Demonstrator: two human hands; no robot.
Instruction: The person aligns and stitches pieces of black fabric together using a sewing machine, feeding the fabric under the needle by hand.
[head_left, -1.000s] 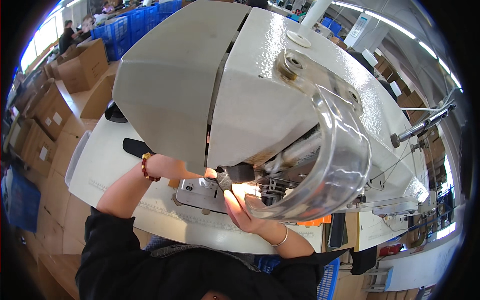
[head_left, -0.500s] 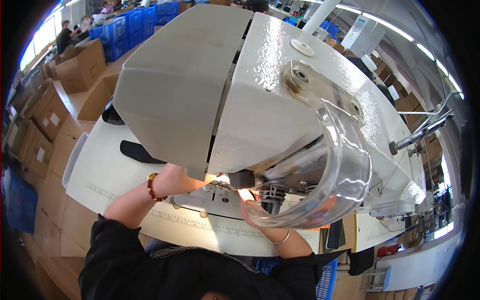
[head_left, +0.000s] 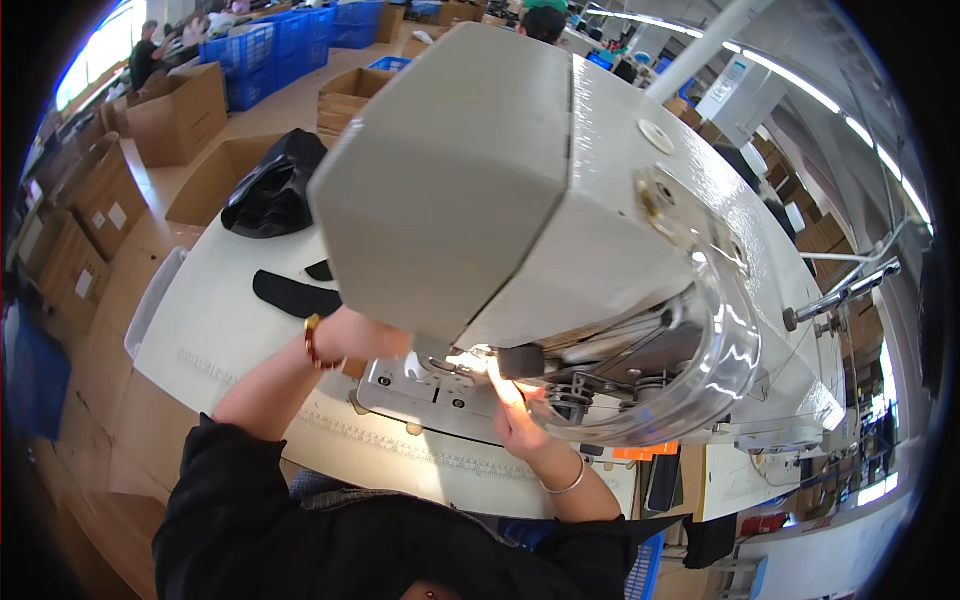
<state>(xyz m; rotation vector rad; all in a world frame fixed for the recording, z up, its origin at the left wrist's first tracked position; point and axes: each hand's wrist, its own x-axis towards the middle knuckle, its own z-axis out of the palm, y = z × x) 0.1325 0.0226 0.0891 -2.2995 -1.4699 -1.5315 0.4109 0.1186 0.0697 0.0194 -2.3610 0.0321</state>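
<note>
A large off-white sewing machine [head_left: 450, 180] fills the middle of the view, its head hiding part of the work area. My left hand [head_left: 372, 338] lies at the lower left of the head, beside the metal needle plate [head_left: 410, 392]; its fingers are mostly hidden behind the head. My right hand [head_left: 515, 420] is below the needle area, with one finger stretched up into the lamp light next to a dark block [head_left: 522, 360]. No held thing shows in it. Black cut pieces [head_left: 295, 294] lie on the white table [head_left: 215, 325] to the left of my left hand.
A clear curved guard [head_left: 735, 350] juts from the machine above my right hand. A shiny black bundle [head_left: 275, 190] lies at the table's far left. Cardboard boxes [head_left: 175, 115] and blue crates [head_left: 240, 65] stand beyond. Dark and orange items [head_left: 660, 470] sit at the right.
The view has shifted, showing more of the needle plate and the black bundle. My left hand has drawn back leftward from the needle area. My right hand stays below it, its finger raised.
</note>
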